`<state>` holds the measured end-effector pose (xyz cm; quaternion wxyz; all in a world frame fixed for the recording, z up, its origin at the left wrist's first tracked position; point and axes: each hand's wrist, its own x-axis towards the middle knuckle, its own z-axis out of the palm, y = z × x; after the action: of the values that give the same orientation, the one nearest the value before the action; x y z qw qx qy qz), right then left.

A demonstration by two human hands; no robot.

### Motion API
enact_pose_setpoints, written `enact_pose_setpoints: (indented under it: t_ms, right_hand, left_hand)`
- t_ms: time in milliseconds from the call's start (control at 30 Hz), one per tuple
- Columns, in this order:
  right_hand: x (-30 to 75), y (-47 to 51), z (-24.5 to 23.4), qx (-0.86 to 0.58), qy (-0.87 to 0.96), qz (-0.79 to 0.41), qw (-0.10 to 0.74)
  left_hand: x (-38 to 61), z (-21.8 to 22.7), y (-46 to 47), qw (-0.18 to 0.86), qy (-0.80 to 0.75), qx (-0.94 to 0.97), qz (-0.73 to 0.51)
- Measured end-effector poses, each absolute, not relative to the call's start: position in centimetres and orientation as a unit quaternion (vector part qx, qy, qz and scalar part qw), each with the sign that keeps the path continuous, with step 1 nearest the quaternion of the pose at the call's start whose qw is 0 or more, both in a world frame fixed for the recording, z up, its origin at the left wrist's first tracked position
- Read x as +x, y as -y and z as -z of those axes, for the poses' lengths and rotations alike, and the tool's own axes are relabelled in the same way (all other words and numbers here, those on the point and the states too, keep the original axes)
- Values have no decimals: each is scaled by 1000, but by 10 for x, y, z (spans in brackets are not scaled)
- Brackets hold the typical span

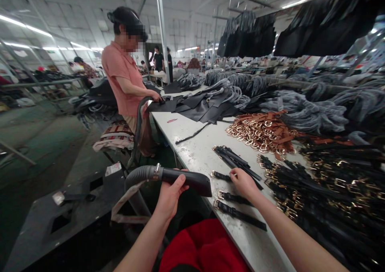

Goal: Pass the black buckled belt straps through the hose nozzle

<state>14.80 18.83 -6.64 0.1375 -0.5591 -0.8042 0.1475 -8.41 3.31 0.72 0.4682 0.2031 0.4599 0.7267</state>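
Note:
My left hand (171, 195) is closed around a black nozzle (189, 181) on the end of a grey ribbed hose (138, 175), held just off the near edge of the white table (195, 149). My right hand (243, 182) rests on the table with its fingers pinched on a short black buckled strap (221, 175). Two more black straps (239, 214) lie side by side just below that hand. A small bundle of black straps (233, 157) lies just beyond it.
Heaps of black buckled straps (331, 183) and brown straps with gold rings (264, 131) cover the table's right. A person in a pink shirt (123, 79) handles black leather pieces (198, 105) further along. Red cloth (204, 246) lies at my lap; a dark platform (75, 208) is left.

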Motion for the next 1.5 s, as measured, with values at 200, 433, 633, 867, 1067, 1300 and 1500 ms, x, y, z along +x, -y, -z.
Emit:
enact_pose_setpoints:
  t_ms: [200,433,633,867,1067,1300,1500]
  right_hand:
    - [161,-188,84,-541,809,-174,152]
    - [162,-186,82,-542,804,-181,165]
    - [164,-188,83,-540,801,-190,173]
    - [164,-186,81,-537,803,-191,171]
    - [165,-186,79,-539,807,-184,157]
    - [163,-188,72,-546,803,-190,144]
    - [145,-197,67,-606,763,-192,115]
  left_hand:
    - [-51,-2,-82,477,-480,269,-685]
    - [-28,7,-131,509,-482,312,-641]
    - [-32,6,-138,514,-493,324,-623]
    - [-45,4,-136,512,-493,313,-630]
    - [-30,10,-139,528,-479,304,-632]
    - [-69,-1,-97,479,-489,269,-678]
    - [-91,-9,-41,450,-484,220,-718]
